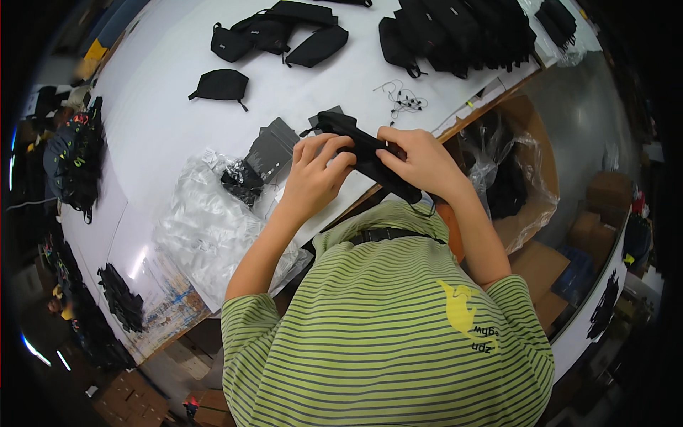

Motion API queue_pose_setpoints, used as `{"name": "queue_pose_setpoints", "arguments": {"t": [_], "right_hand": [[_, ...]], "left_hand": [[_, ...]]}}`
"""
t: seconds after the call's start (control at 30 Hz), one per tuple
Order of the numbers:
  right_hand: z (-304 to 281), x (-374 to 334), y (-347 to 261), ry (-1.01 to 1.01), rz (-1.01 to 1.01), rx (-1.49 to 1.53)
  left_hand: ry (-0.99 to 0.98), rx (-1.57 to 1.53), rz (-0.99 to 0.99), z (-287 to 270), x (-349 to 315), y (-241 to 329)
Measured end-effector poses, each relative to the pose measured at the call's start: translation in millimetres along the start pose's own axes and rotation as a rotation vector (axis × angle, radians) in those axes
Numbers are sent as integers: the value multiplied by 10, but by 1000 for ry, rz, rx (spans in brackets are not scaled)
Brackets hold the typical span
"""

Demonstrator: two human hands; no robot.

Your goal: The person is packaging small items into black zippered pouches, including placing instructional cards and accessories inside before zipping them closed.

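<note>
While handheld — pouch diagonally down-right

Head-worn fisheye, upright, faces steeply down from above the striped shirt; left hand, right hand close, counter beyond.

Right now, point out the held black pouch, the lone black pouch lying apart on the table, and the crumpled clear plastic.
Held black pouch (371,159): head view, middle of its body.
Lone black pouch (221,85): head view, middle of its upper face.
Crumpled clear plastic (205,220): head view, middle of the heap.
</note>
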State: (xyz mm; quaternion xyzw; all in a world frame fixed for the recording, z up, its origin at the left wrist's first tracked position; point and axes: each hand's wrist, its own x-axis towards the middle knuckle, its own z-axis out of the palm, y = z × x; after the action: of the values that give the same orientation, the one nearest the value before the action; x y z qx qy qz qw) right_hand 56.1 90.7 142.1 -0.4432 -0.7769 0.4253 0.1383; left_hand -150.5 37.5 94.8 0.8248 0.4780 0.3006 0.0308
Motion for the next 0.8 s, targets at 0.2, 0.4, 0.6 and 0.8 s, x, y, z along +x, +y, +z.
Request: {"name": "queue_pose_setpoints", "arguments": {"t": [0.2, 0.4, 0.6, 0.8], "right_hand": [[50, -186, 59, 66, -45, 79], [74, -256, 120, 30, -33, 191], [181, -345, 312, 1, -25, 217], [108, -437, 906, -191, 106, 874]], "left_hand": [[-54, -165, 76, -11, 6, 150], [-149, -151, 139, -31, 17, 215], [-245, -200, 85, 41, 58, 335], [-266, -334, -274, 25, 165, 250]]}}
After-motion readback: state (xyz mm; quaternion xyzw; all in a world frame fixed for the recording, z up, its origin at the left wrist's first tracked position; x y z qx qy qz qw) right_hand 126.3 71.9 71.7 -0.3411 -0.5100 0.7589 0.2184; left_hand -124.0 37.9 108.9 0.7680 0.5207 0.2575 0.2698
